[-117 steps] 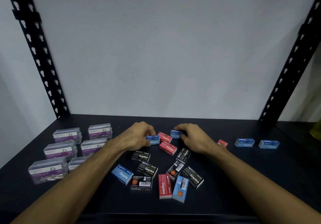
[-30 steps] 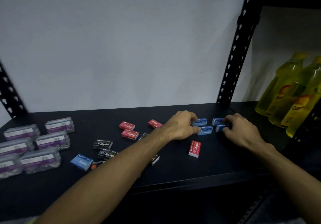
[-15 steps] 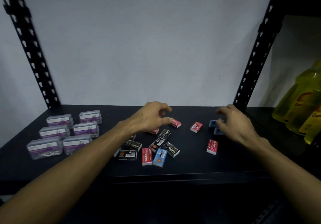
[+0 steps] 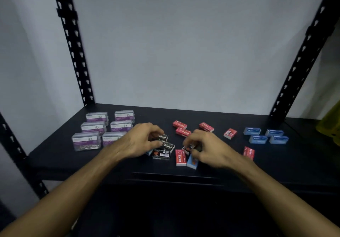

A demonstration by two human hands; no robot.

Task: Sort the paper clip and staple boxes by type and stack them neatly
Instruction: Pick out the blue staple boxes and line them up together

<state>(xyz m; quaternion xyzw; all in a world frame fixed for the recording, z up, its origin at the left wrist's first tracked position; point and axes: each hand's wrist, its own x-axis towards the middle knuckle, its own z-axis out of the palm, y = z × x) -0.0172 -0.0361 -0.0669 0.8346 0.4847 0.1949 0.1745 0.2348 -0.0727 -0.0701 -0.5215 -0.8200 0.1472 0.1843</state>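
Since half a second ago both hands have dropped onto the central pile on the shelf (image 4: 211, 115). The left hand (image 4: 139, 143) grips a black staple box (image 4: 161, 137); the right hand (image 4: 204, 149) curls over a box there, its grip unclear. Paper clip boxes (image 4: 103, 130) stand far left, four blue staple boxes (image 4: 265, 135) right, red staple boxes (image 4: 182, 128) behind the hands.

"staples" — on the black boxes (image 4: 166, 145) and red box (image 4: 180, 157); "paper clip" on clear boxes (image 4: 120, 126).
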